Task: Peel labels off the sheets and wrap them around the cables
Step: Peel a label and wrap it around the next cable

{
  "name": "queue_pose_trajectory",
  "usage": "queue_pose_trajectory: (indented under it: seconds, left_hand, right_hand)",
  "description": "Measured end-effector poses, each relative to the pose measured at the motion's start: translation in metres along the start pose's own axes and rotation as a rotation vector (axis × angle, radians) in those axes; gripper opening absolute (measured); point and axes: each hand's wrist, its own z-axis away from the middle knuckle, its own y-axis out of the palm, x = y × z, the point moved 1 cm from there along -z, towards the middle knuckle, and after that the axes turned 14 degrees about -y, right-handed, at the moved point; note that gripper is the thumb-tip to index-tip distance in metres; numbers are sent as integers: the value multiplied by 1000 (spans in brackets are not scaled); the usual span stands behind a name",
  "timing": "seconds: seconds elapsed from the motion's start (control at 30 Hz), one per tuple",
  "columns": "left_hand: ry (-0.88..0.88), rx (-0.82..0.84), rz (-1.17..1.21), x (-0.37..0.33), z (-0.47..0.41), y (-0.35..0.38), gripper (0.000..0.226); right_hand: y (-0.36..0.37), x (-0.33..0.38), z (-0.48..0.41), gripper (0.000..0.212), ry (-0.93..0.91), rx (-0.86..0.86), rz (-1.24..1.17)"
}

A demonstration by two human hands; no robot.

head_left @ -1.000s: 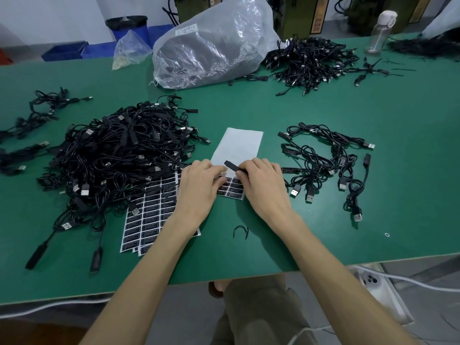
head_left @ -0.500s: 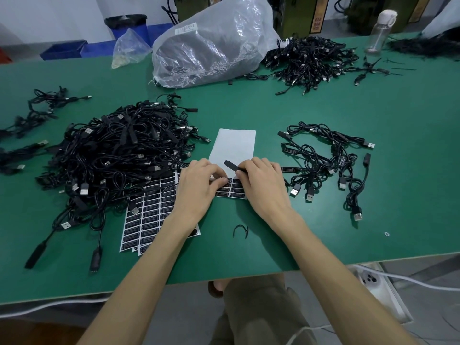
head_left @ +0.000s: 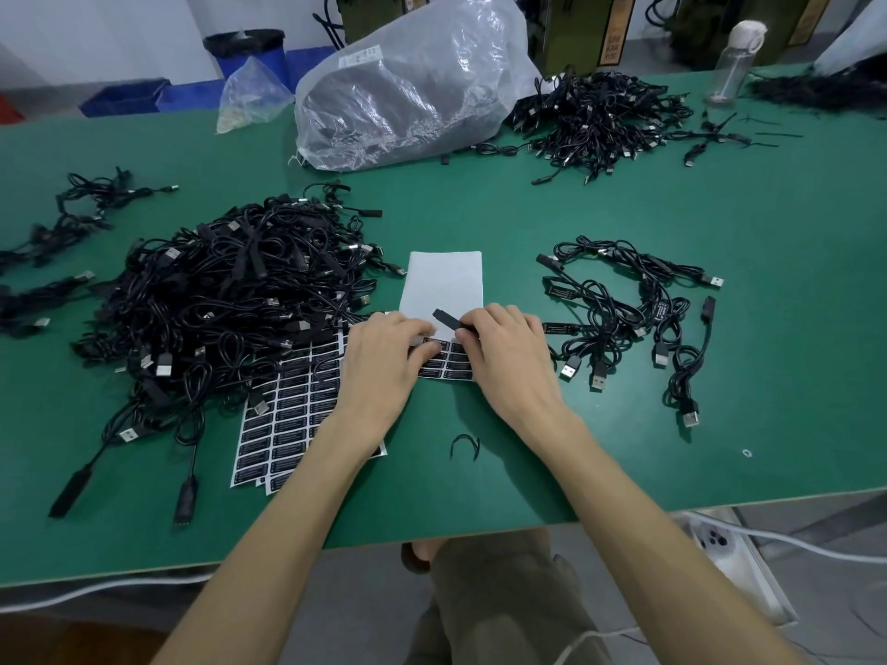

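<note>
I judge the job well short of half done. The heap of cables (head_left: 230,300) toward the left edge of the counter (head_left: 480,208) is large and shows no labels that I can make out. The small bunch of cables (head_left: 633,319) toward the right edge looks like the finished lot, and at least one of them carries a dark tag. The sheet (head_left: 444,285) in front of me, near the middle of the counter, is mostly bare white backing. Only a few rows of labels (head_left: 449,364) are left at its near end, and full sheets (head_left: 288,415) lie under my left forearm for later.

My right hand (head_left: 509,362) pinches a black cable end (head_left: 444,319), holding it just above the sheet where the bare backing meets the top row of labels. My left hand (head_left: 384,362) lies on the sheet's left side with its fingertips curled onto that top row, right beside the cable end. I cannot tell whether it has a label lifted or is only pressing on one. Peeling that label and wrapping it round this cable looks to be the step in hand.
</note>
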Motion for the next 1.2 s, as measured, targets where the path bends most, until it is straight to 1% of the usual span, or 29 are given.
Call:
queue_pose_trajectory:
  seconds: [0.3,0.67,0.8,0.93,1.03,1.13,1.2]
  left_hand:
    - [51,-47,4,-2,5,-1,12]
    - [94,-88,-16,-6,9,-5,15]
    - [116,-84,-24,-6,10,-3,11]
    - [120,-52,39,-6,11,-3,9]
    - [162,-31,78,-6,11,-2,6]
    - [149,43,218,-3,8,-3,6]
    - [117,126,356,-2,7,-4,7]
  right_hand:
    - [0,1,0,28,2,2,-6]
    - [0,1,0,26,-5,-11,-3]
    - [0,1,1,26,-14,-4,-1]
    - [-1,1,1,26,-14,-8,-8]
    - [-1,0,1,26,-17,-4,-9]
    - [0,0,1,25,-21,-8,-20]
    - [0,0,1,24,-26,-7,-17]
